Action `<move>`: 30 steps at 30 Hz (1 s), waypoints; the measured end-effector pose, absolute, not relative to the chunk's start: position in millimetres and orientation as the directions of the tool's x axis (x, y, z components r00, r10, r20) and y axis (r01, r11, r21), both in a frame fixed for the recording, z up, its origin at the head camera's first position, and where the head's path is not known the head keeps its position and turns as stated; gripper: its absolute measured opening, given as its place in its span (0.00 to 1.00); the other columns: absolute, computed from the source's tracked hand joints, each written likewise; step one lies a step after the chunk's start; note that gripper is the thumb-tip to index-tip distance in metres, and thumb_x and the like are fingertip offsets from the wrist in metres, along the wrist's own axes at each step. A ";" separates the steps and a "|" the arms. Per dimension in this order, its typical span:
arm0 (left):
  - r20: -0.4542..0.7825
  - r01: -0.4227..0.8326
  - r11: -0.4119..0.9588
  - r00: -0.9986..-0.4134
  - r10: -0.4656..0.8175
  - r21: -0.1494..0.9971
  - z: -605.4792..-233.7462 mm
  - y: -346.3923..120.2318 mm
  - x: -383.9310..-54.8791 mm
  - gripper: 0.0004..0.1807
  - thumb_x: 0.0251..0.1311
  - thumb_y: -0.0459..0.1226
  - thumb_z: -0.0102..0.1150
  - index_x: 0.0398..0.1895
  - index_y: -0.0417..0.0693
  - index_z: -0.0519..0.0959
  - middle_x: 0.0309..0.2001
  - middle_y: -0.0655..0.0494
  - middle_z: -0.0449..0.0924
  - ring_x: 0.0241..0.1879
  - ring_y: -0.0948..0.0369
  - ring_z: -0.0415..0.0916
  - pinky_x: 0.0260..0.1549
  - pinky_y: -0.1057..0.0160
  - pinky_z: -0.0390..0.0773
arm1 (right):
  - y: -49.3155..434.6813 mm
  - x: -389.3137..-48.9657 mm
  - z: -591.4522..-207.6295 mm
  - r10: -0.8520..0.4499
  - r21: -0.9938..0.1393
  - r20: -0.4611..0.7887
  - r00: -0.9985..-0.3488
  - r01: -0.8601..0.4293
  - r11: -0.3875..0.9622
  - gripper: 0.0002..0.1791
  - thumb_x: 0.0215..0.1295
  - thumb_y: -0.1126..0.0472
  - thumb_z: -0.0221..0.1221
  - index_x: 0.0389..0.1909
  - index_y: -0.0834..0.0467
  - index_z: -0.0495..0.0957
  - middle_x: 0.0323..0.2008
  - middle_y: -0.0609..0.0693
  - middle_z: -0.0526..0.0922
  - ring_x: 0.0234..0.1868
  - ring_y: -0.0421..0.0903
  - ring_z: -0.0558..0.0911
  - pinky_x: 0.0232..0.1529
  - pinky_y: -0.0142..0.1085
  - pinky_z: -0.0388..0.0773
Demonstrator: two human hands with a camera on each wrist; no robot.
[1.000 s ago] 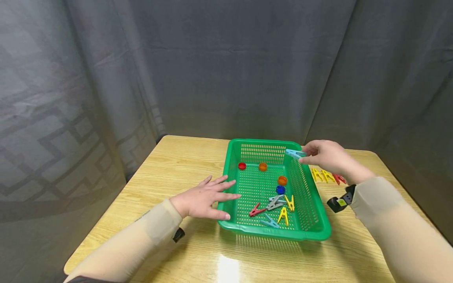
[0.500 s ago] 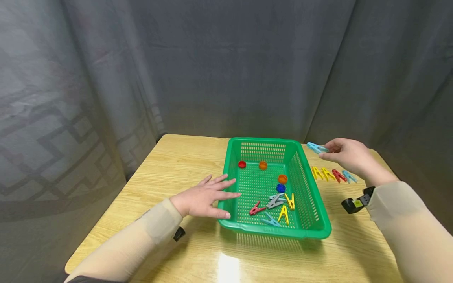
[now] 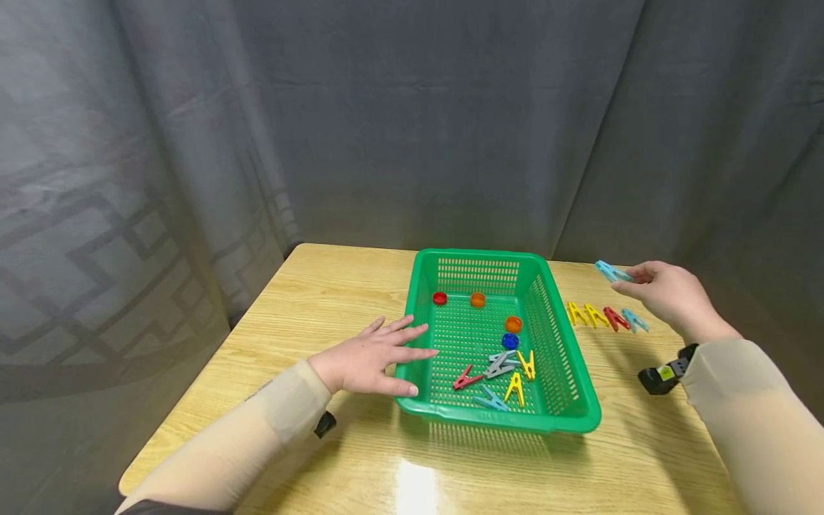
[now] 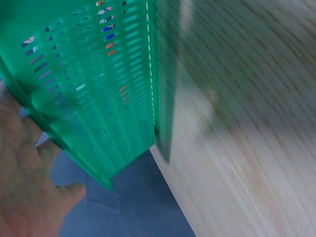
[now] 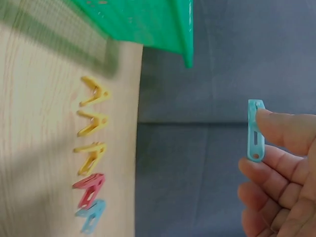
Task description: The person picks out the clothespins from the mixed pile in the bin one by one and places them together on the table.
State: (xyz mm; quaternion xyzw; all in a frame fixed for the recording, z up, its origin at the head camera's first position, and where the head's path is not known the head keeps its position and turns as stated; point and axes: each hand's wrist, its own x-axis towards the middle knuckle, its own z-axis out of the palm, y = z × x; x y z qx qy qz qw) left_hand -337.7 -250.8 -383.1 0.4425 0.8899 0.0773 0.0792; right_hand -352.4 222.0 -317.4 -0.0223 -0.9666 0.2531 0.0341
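Observation:
My right hand [image 3: 676, 297] pinches a light blue clothespin [image 3: 611, 271] between thumb and fingers, raised above the table's far right part. In the right wrist view the clothespin [image 5: 256, 126] appears upright against the dark curtain. Below it lies a row of clothespins: yellow ones [image 3: 594, 315], a red one [image 3: 616, 319] and a light blue one [image 3: 634, 320]. The right wrist view shows a further yellow clothespin [image 5: 94, 92] at the row's basket end. My left hand [image 3: 373, 357] lies with spread fingers over the left rim of a green basket [image 3: 496, 422].
Inside the basket are yellow clothespins [image 3: 515, 388], a red clothespin [image 3: 466, 378], a grey clothespin [image 3: 498, 365] and light blue ones [image 3: 491, 400]. Small round cap-like pieces sit there too: red [image 3: 440, 298], orange [image 3: 478, 300] and blue [image 3: 511, 341]. A dark curtain [image 3: 418, 143] hangs behind the table.
My right hand has carried the light blue clothespin rightward, from over the basket's right rim to beyond it. The light blue clothespin in the row has come into sight. My left hand stays put.

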 end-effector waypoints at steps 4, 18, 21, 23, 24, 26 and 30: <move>-0.077 0.776 0.596 -0.594 0.801 0.208 -383.8 -250.6 -338.0 0.37 0.60 0.69 0.42 0.73 0.75 0.57 0.77 0.62 0.39 0.75 0.60 0.28 0.68 0.40 0.37 | 230.8 -353.5 -326.0 0.090 -0.511 0.043 -0.995 0.056 0.858 0.40 0.66 0.37 0.53 0.57 0.71 0.67 0.51 0.70 0.70 0.46 0.63 0.71 0.36 0.49 0.73; -0.078 0.777 0.592 -0.590 0.803 0.215 -384.9 -250.5 -338.3 0.37 0.60 0.69 0.42 0.73 0.75 0.57 0.77 0.61 0.40 0.75 0.59 0.28 0.68 0.41 0.37 | 263.9 -357.8 -360.4 0.216 -0.540 -0.009 -0.976 0.187 0.820 0.41 0.67 0.37 0.50 0.58 0.74 0.65 0.54 0.73 0.66 0.48 0.68 0.69 0.36 0.53 0.72; -0.077 0.779 0.589 -0.587 0.806 0.215 -385.6 -250.3 -338.5 0.37 0.60 0.69 0.42 0.73 0.74 0.57 0.77 0.61 0.40 0.75 0.59 0.29 0.68 0.40 0.37 | 271.3 -357.6 -367.4 0.246 -0.534 -0.029 -0.969 0.223 0.815 0.42 0.67 0.37 0.50 0.59 0.74 0.64 0.55 0.74 0.66 0.48 0.69 0.69 0.36 0.53 0.71; -0.079 0.780 0.588 -0.587 0.806 0.213 -385.9 -250.2 -338.5 0.37 0.60 0.69 0.42 0.73 0.74 0.57 0.77 0.61 0.40 0.75 0.59 0.29 0.68 0.40 0.37 | 275.5 -357.4 -371.5 0.260 -0.526 -0.040 -0.965 0.242 0.815 0.42 0.67 0.37 0.50 0.60 0.74 0.63 0.55 0.74 0.65 0.48 0.69 0.69 0.36 0.53 0.71; -0.081 0.780 0.589 -0.586 0.806 0.213 -386.2 -250.2 -338.6 0.37 0.60 0.69 0.42 0.73 0.74 0.57 0.77 0.61 0.40 0.75 0.59 0.29 0.68 0.40 0.37 | 277.6 -357.5 -373.6 0.268 -0.524 -0.042 -0.962 0.250 0.814 0.42 0.67 0.37 0.50 0.59 0.74 0.64 0.55 0.74 0.66 0.47 0.68 0.69 0.36 0.52 0.71; -0.082 0.780 0.588 -0.586 0.806 0.211 -386.3 -250.0 -338.6 0.37 0.60 0.69 0.42 0.73 0.74 0.57 0.77 0.62 0.39 0.75 0.59 0.29 0.68 0.40 0.37 | 281.6 -357.6 -377.0 0.280 -0.515 -0.046 -0.959 0.263 0.816 0.42 0.68 0.38 0.50 0.59 0.74 0.64 0.55 0.74 0.66 0.47 0.68 0.70 0.35 0.52 0.71; -0.080 0.785 0.582 -0.580 0.811 0.212 -385.8 -249.6 -338.8 0.37 0.60 0.69 0.42 0.73 0.74 0.57 0.77 0.60 0.40 0.75 0.59 0.29 0.68 0.40 0.37 | 289.4 -358.9 -382.3 0.302 -0.497 -0.057 -0.952 0.289 0.818 0.40 0.68 0.40 0.51 0.58 0.75 0.64 0.53 0.75 0.67 0.46 0.68 0.70 0.36 0.53 0.71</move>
